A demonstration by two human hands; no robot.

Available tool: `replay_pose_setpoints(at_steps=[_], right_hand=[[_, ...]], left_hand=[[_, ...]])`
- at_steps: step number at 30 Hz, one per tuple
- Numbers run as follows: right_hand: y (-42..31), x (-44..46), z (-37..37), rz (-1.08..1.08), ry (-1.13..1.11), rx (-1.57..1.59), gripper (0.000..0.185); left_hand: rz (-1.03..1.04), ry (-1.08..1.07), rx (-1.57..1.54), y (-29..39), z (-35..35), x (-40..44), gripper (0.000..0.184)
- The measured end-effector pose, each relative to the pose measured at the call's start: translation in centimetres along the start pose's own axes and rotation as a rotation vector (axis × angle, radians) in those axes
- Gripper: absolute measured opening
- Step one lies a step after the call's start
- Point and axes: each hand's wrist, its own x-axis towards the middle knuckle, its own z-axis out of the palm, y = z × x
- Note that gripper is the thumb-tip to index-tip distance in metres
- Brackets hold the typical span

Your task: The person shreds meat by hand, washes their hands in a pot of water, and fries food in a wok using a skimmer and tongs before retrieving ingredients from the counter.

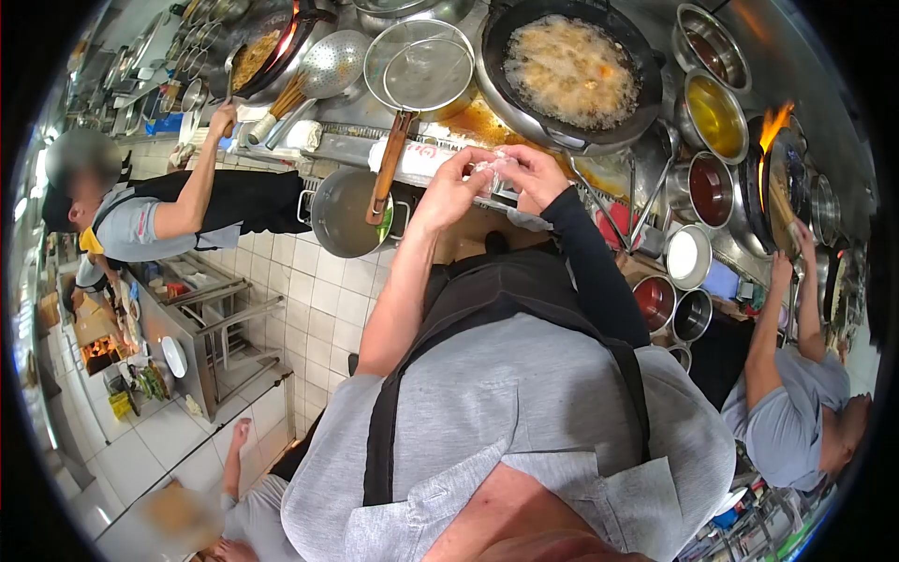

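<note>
Centrally, work at hand: a small, pale, crumpled item (pixel 493 167), partly hidden by the fingers, lies between the two hands, above the near edge of the worktop (pixel 459 120).
Left hand (pixel 452 190): bare forearm; fingers bent and pinching the item from its left side.
Right hand (pixel 537 181): dark sleeve (pixel 590 253) down to the wrist; fingers curled round the item's other side, close to those of the left hand.
Near edge: a white bundle with red marks (pixel 417 161) lies just beside the left hand.
Frying wok (pixel 650 105): ahead and slightly to the right, filled with bubbling oil (pixel 571 70) in which pale pieces float.
Strainer (pixel 420 66): left of the frying wok, its wooden handle (pixel 390 169) reaching over a two-handled pot (pixel 348 220).
Perforated ladle (pixel 335 64): left of the strainer, beside further utensil handles.
Right-hand bowls: one of yellow liquid (pixel 715 105), one of dark red liquid (pixel 704 190) and a container of white contents (pixel 689 257).
Co-worker, left (pixel 154 220): one hand grips a utensil at a second wok (pixel 257 66), with flame alongside.
Co-worker, right (pixel 796 403): both arms extend towards a wok beside a tall flame (pixel 774 129).
</note>
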Motion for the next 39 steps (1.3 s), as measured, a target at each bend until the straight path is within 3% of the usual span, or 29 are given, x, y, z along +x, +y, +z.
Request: replay_pose_setpoints(at_steps=[3, 6, 9, 12, 15, 18, 21, 24, 27, 30, 33, 36, 39], right_hand=[[2.6, 1.1, 0.0, -0.107, 0.037, -0.296, 0.029], [2.5, 1.0, -0.1, -0.101, 0.096, -0.408, 0.028], [2.0, 0.9, -0.4, -0.206, 0.082, -0.494, 0.025], [1.3, 0.4, -1.0, 0.116, -0.092, 0.003, 0.018], [-0.2, -0.9, -1.4, 0.189, -0.209, 0.250, 0.013], [-0.1, -1.6, -1.3, 0.090, -0.144, 0.401, 0.014], [1.0, -1.3, -1.6, -0.047, 0.022, -0.038, 0.016], [0.2, -1.0, -1.5, 0.124, -0.009, 0.169, 0.018], [-1.3, -1.5, -1.2, 0.165, 0.085, 0.437, 0.020], [-0.7, -1.4, -1.9, 0.111, 0.002, 0.437, 0.024], [-1.0, -1.5, -1.7, 0.176, 0.065, 0.495, 0.025], [-1.2, -1.7, -1.8, 0.146, 0.022, 0.528, 0.022], [-0.8, -1.4, -1.6, 0.202, -0.082, 0.825, 0.017]], left_hand=[[0.163, 0.092, 0.150, 1.3, 0.9, -0.4, 0.024], [0.152, 0.158, 0.312, 2.0, 0.9, -0.7, 0.022], [0.064, 0.112, 0.257, 3.1, 1.2, -1.1, 0.022], [0.136, 0.111, 0.241, 2.5, 1.4, -1.2, 0.022], [0.219, 0.139, 0.318, 0.9, 1.0, -0.5, 0.024], [0.031, 0.142, 0.133, 0.1, -0.2, -0.2, 0.024], [-0.013, 0.086, -0.111, 0.1, -0.3, -0.1, 0.020], [0.010, 0.055, -0.194, 0.4, 0.2, -0.1, 0.019], [0.042, 0.032, -0.288, 0.5, 0.4, -0.1, 0.021], [0.064, 0.026, -0.366, 0.6, 0.3, -0.2, 0.024], [0.090, 0.028, -0.285, 0.9, 0.2, -0.5, 0.028], [0.086, 0.066, -0.314, 0.8, 0.3, -0.4, 0.029], [0.035, 0.155, -0.356, -0.4, 0.1, -0.2, 0.024]])
